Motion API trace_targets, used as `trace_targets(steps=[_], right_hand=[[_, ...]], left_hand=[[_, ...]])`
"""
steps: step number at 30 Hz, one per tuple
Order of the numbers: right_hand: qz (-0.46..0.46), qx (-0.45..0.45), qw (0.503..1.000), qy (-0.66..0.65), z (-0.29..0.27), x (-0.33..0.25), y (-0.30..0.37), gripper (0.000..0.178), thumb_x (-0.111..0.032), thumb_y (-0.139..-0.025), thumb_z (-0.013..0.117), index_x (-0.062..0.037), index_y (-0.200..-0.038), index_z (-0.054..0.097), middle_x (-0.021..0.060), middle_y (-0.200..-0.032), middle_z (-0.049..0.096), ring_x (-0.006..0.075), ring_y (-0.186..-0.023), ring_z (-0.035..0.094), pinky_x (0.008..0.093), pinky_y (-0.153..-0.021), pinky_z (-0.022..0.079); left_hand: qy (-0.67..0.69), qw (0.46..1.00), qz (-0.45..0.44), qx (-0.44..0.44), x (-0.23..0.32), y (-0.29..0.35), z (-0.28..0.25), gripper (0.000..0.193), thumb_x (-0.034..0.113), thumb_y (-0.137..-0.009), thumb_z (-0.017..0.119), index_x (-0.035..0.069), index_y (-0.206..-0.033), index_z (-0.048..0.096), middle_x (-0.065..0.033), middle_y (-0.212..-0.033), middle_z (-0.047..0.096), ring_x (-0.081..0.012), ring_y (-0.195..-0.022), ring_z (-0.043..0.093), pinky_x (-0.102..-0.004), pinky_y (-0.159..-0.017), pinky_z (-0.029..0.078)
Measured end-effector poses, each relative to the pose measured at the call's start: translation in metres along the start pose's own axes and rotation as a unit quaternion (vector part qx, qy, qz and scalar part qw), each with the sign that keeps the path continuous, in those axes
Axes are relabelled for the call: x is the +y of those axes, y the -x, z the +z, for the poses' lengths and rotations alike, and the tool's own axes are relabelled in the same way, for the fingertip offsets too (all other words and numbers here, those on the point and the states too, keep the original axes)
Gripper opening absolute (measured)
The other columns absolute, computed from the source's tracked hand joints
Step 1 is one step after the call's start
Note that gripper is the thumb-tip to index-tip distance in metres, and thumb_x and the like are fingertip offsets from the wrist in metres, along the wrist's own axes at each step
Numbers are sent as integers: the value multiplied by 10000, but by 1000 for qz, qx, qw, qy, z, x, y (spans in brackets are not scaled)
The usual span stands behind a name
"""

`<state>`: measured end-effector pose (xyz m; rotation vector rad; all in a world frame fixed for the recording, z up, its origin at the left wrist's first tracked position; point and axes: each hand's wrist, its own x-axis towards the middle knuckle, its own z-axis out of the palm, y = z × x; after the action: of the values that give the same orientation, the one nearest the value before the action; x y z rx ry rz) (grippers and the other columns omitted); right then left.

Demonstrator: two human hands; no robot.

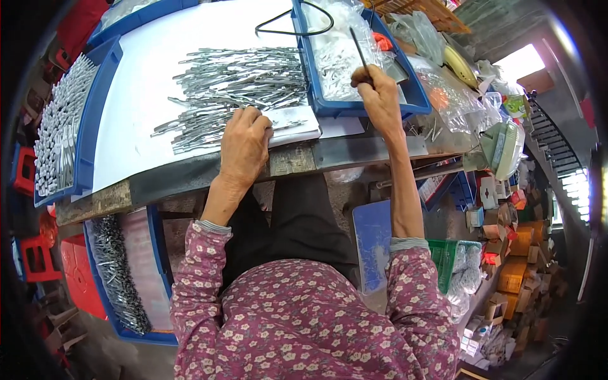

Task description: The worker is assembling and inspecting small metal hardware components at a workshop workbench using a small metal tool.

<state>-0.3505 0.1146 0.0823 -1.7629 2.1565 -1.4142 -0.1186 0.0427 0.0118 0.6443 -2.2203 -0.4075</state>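
Here we are at the bench (291, 162), and the heap of thin metal strips (240, 79) takes the middle of it, spread loosely over a white sheet (142, 60). At the heap's near edge we find the left hand (246, 144), its fingers curled down beside a flat white pad (301, 131); whether they pinch a strip we cannot tell, since the knuckles cover the tips. Over to the right of the heap we have the right hand (382, 104), raised above a blue tray (345, 109), and those fingers are clenched around a slim dark rod (357, 47) that points up and away from us. Inside that tray, right of the heap, we spot small whitish pieces (335, 66), and beyond the heap a black wire loop (294, 30) crosses the tray's left rim. Left of the heap, another blue tray (101, 85) is packed with white-ended sticks (60, 130). Below the heap and to its left, under the bench, we pick out a blue crate (163, 253) carrying a dark row of metal pieces (117, 272).
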Motion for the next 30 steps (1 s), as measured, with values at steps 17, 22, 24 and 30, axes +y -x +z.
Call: trace_targets(steps=[17, 22, 24, 30], right_hand=[[-119, -181, 922, 320, 51, 52, -47, 241, -82, -679, 504, -17, -864, 643, 240, -797, 613, 384, -779, 605, 446, -722, 465], [-123, -202, 919, 316, 42, 46, -47, 167, -108, -694, 526, 0, -807, 585, 215, -790, 589, 379, -794, 559, 438, -697, 428], [-141, -201, 920, 306, 39, 45, -48, 166, -137, -729, 533, 17, -790, 551, 219, -743, 575, 382, -738, 551, 428, -663, 423], [-35, -284, 947, 145, 26, 49, -57, 124, -82, -726, 518, 5, -654, 467, 30, -553, 449, 97, -483, 433, 265, -437, 345]], left_hand=[[155, 958, -227, 88, 1, 75, -93, 77, -29, -736, 610, -2, -808, 616, -76, -782, 587, -172, -704, 550, -270, -634, 428], [156, 902, -373, 149, -24, 123, -125, 78, 24, -771, 602, -6, -837, 631, -20, -752, 596, -88, -691, 528, -215, -609, 404], [178, 868, -424, 189, -38, 148, -133, 79, 37, -775, 606, -7, -835, 634, -7, -757, 603, -74, -695, 524, -207, -610, 403], [242, 830, -388, 320, -86, 213, -146, 131, 52, -794, 624, -11, -908, 628, -8, -805, 623, -46, -690, 520, -171, -603, 387]])
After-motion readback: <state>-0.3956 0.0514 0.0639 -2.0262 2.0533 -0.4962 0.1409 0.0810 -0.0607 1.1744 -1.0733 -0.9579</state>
